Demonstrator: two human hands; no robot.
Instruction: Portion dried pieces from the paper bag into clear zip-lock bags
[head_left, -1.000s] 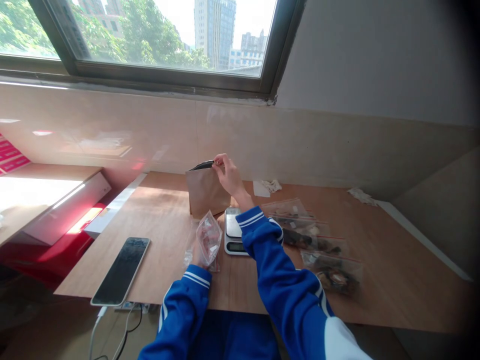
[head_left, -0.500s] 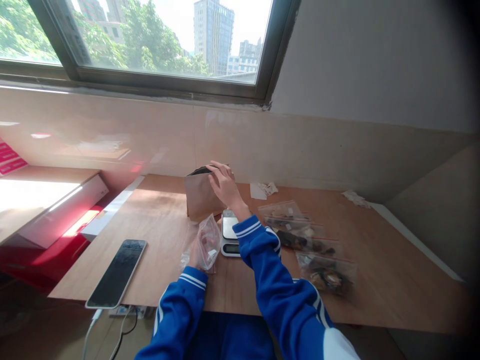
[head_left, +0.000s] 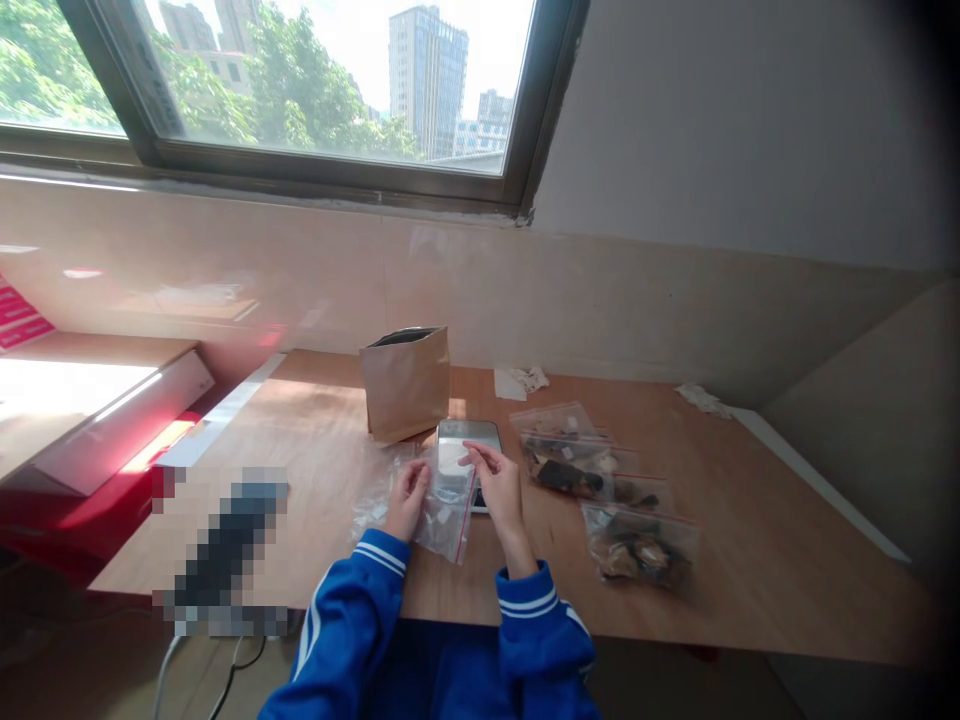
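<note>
A clear zip-lock bag with a red seal strip hangs between my hands, low over the table in front of the scale. My left hand is closed on its left side. The fingers of my right hand are pinched together at the upper end of the red strip; their exact hold is partly hidden. Behind the bag lies a digital scale, its display half covered by my right hand. A brown paper pouch stands upright with its top open, beyond the scale to the left. More clear plastic lies beside my left hand.
Several zip-lock bags of dark and pale dried pieces lie overlapping on the right. Crumpled white paper sits near the wall, with another scrap farther right. A pixelated dark phone shape lies on the left of the wooden table.
My right hand has left the pouch's rim and come down toward me to the zip-lock bag. The bag has turned so its red strip faces right. More of the scale's plate shows.
</note>
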